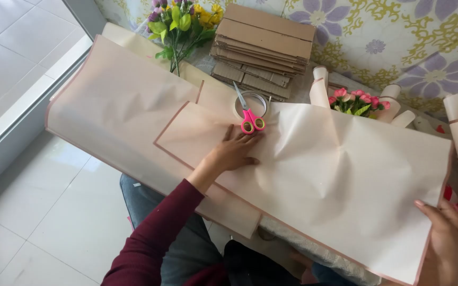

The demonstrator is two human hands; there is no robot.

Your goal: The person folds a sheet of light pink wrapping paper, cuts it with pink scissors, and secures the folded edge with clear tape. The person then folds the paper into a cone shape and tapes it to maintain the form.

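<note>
Across the lap, a paper sheet: left hand lies flat and open on it, fingertips touching the scissors; right hand pinches the sheet's right edge.

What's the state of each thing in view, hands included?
Pale peach wrapping paper sheet: spread out, creased, right edge gripped.
Pink-handled scissors: closed, lying on paper.
Clear tape roll: flat, under scissors' blades.
Brown cardboard stack: folded flat, piled.
Left hand: open, fingers pressing paper.
Right hand: closed on sheet's edge.
</note>
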